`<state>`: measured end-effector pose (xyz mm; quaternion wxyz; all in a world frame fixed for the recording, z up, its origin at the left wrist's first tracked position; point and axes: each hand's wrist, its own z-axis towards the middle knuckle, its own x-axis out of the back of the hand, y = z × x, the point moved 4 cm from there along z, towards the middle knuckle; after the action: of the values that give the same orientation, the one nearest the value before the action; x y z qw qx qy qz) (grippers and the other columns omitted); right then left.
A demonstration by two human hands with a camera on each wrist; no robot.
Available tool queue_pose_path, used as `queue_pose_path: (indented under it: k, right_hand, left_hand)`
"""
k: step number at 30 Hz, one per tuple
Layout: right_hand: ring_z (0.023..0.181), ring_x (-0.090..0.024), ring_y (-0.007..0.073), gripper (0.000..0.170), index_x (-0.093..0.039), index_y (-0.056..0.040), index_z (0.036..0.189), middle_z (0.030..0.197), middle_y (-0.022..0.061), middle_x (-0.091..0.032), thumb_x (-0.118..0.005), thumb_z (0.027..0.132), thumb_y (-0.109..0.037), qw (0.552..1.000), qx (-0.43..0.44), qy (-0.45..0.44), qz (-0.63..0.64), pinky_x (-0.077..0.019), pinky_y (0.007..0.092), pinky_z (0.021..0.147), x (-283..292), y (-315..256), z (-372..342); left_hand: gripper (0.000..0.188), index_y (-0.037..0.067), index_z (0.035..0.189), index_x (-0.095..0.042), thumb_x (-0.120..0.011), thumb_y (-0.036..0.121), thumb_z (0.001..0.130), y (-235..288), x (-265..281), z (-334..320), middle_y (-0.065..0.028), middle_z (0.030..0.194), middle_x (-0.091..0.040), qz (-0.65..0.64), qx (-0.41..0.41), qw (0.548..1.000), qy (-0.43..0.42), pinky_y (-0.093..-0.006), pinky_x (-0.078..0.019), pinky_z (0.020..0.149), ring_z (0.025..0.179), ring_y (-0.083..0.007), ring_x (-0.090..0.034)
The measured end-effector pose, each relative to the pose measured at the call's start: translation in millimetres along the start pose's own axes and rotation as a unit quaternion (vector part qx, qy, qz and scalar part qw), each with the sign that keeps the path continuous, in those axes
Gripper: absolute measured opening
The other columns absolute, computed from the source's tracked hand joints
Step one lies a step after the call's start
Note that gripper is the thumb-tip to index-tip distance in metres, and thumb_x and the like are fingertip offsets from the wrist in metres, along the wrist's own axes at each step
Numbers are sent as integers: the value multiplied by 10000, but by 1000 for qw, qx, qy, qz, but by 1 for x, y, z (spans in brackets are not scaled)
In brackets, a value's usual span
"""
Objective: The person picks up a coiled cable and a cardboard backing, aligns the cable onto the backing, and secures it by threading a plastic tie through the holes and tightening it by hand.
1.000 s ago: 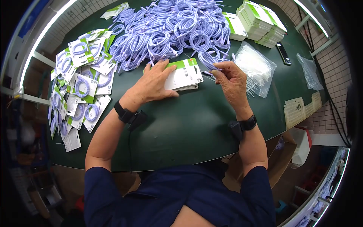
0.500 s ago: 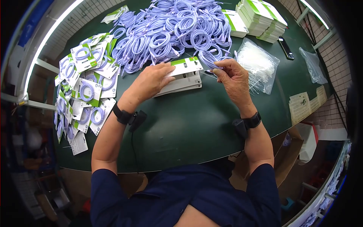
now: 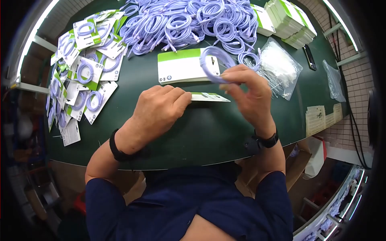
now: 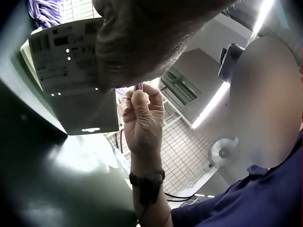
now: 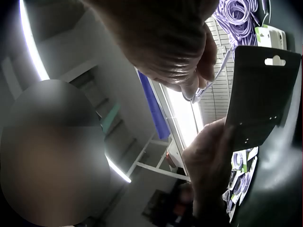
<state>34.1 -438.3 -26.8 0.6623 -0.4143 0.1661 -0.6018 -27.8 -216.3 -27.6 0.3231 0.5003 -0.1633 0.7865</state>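
My left hand [image 3: 159, 108] grips one end of a flat white and green hang card [image 3: 211, 97], tilted up off the table. In the left wrist view, small holes and a hanging slot show in the card [image 4: 71, 111]. Between thumb and fingers, my right hand [image 3: 251, 94] pinches a coiled lilac cable [image 3: 206, 60], raised above and beyond the card. Behind both hands, a short stack of similar cards [image 3: 177, 68] lies on the table, partly covered by the coil in the head view.
A big heap of lilac cables [image 3: 181, 24] fills the far side. Cards with cables attached [image 3: 84, 70] pile up at left. To the right are a bag of white ties [image 3: 277, 66], a phone [image 3: 309, 57], stacked cards [image 3: 289, 20] and a clear plastic bag [image 3: 333, 80].
My left hand has lifted a card off the stack and brought it nearer my body. My right hand has raised a coiled cable away from the heap, towards that card.
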Motion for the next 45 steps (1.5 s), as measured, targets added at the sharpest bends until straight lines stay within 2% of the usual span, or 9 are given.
queue_pose_path:
  k: [9, 17, 18, 21, 24, 28, 33, 40, 45]
  right_hand:
    - [799, -721, 183, 270, -735, -20, 1100, 953, 91, -743, -817, 855, 57, 972, 111, -26, -207, -556, 292, 683, -49, 2, -6]
    - [834, -732, 190, 259, -736, -16, 1127, 968, 107, -751, -817, 889, 45, 996, 34, 11, -83, -572, 296, 717, -52, 25, -11]
    - [834, -732, 190, 259, -736, -16, 1127, 968, 107, -751, -817, 889, 45, 996, 31, 12, -83, -572, 296, 717, -52, 27, -11]
    - [823, -729, 209, 272, -740, -16, 1127, 952, 113, -747, -818, 877, 59, 993, 96, 17, -71, -576, 292, 712, -54, 22, -12]
    - [821, -730, 211, 297, -746, -24, 1125, 939, 109, -744, -824, 854, 67, 990, 123, -7, -67, -583, 297, 708, -58, 17, -16]
    - [784, -720, 219, 331, -760, -43, 1112, 934, 100, -747, -836, 811, 68, 981, 170, -57, -80, -578, 308, 665, -61, 2, -22]
    - [763, -682, 220, 370, -783, -85, 1091, 932, 64, -749, -863, 749, 32, 970, 157, -146, -115, -545, 327, 644, -65, -8, -24]
    - [832, -644, 217, 364, -799, -123, 1056, 913, 24, -728, -890, 716, -30, 973, 109, -144, -142, -514, 342, 709, -55, -18, -5]
    - [852, -641, 208, 358, -805, -128, 1045, 909, 15, -704, -900, 707, -57, 983, 84, -119, -109, -513, 340, 727, -52, -6, -7]
  left_hand:
    - [141, 94, 954, -704, -775, 135, 839, -13, -22, -17, -3, 788, -652, -95, 62, 992, 57, -373, -543, 638, 729, -186, -685]
    - [177, 61, 996, -717, -805, 180, 900, -9, -3, -15, -81, 926, -679, -70, -5, 975, 213, -328, -551, 604, 777, -207, -682]
    - [197, 56, 1031, -715, -797, 199, 923, -3, 3, -26, -89, 950, -682, -212, 92, 955, 185, -327, -556, 629, 809, -198, -677]
    - [242, 46, 1100, -712, -781, 237, 969, 11, -1, -53, -104, 998, -687, -469, 282, 829, 114, -326, -566, 677, 873, -180, -666]
    - [317, 20, 1190, -673, -725, 286, 1025, 22, -40, -77, -82, 1012, -694, -768, 463, 442, 25, -317, -550, 705, 917, -151, -653]
    - [322, -16, 1244, -632, -668, 235, 1046, 26, -38, -68, -78, 1007, -692, -820, 500, 272, 56, -304, -530, 679, 866, -161, -657]
    - [259, -14, 1211, -646, -628, 188, 1049, 24, -60, -75, -84, 1005, -692, -803, 500, 311, 95, -291, -506, 630, 802, -168, -653]
    - [220, -9, 1199, -660, -575, 56, 1007, 17, -49, -47, -93, 981, -712, -677, 408, 602, 114, -292, -543, 681, 776, -154, -672]
    - [241, -20, 1211, -658, -574, 49, 996, 10, -59, -35, -89, 966, -718, -655, 361, 652, 125, -285, -555, 706, 803, -144, -682]
